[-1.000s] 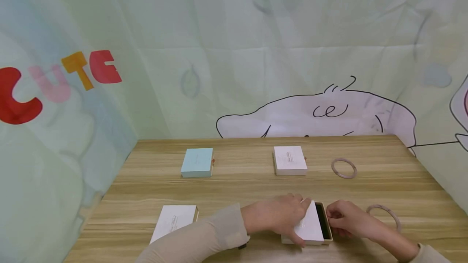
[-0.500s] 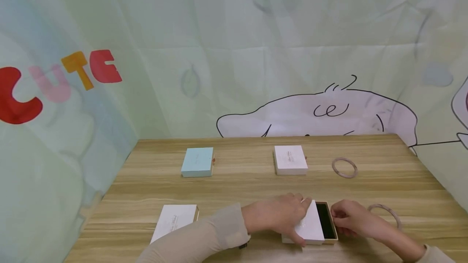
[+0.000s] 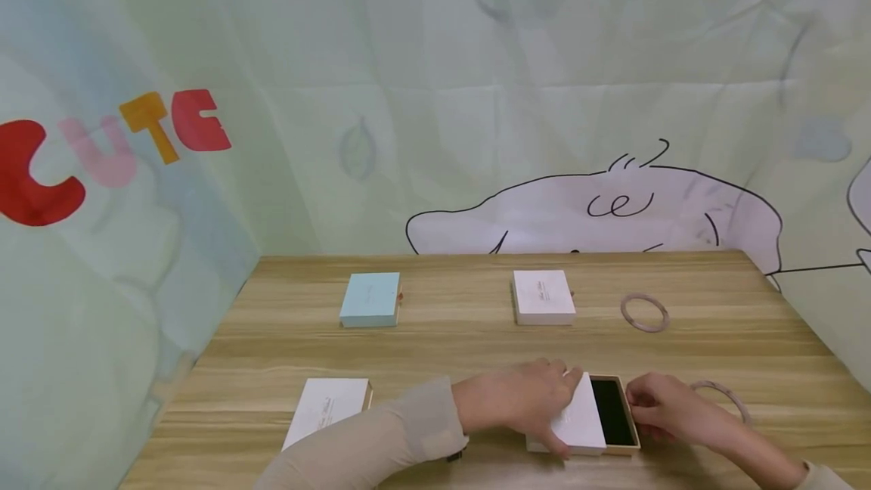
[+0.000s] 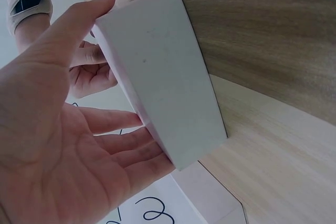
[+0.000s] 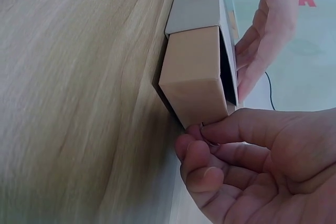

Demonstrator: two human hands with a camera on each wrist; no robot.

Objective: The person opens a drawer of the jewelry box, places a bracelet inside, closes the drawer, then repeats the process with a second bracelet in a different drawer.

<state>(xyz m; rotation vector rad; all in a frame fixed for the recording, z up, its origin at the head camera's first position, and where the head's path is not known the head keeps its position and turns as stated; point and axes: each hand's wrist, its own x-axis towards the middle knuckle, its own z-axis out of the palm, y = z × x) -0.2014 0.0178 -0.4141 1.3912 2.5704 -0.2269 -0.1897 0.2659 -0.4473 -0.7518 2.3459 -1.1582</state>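
Note:
My left hand (image 3: 527,399) lies across a white drawer-style gift box and grips its outer sleeve (image 3: 581,422), thumb on the near side and fingers on the far side. In the left wrist view the sleeve (image 4: 157,77) shows its plain side between thumb and fingers. The inner drawer (image 5: 191,61), tan outside with a dark lining (image 3: 612,410), stands partly out of the sleeve on the right. At its front, my right hand (image 3: 667,407) pinches a small thin pull loop (image 5: 211,144) between thumb and fingers. Just right of that hand lies a bangle (image 3: 732,397), partly hidden by it.
A second bangle (image 3: 667,317) lies farther back on the wooden table (image 3: 449,354). Closed boxes stand around: a light blue one (image 3: 370,297) at back left, a white one (image 3: 544,295) at back middle, another white one (image 3: 327,408) at front left, partly behind my left sleeve.
My right hand has moved right, drawing the drawer farther out of the sleeve, so more dark lining shows. The left hand keeps its hold on the sleeve.

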